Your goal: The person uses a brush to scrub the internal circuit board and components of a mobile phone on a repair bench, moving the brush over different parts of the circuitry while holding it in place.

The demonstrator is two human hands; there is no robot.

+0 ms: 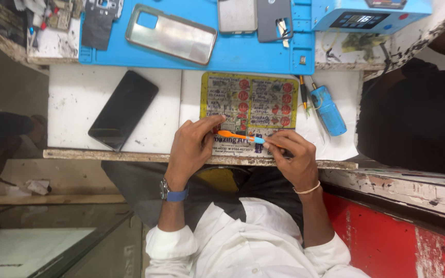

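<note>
While over a printed card (248, 105), left hand (194, 146) and right hand (294, 157) both clamped on an orange-and-blue tool (240, 136).

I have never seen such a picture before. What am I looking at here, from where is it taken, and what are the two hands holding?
There is no machine, only a person at a workbench. The one picture comes from a camera on the person's head, looking down, so the white sleeves appear at the bottom. The left hand and the right hand hold between them a thin orange and blue tool, above a printed card. On the white bench lie a black phone and a small blue device. Further away, a blue mat carries a clear phone case and other phone parts.
</note>
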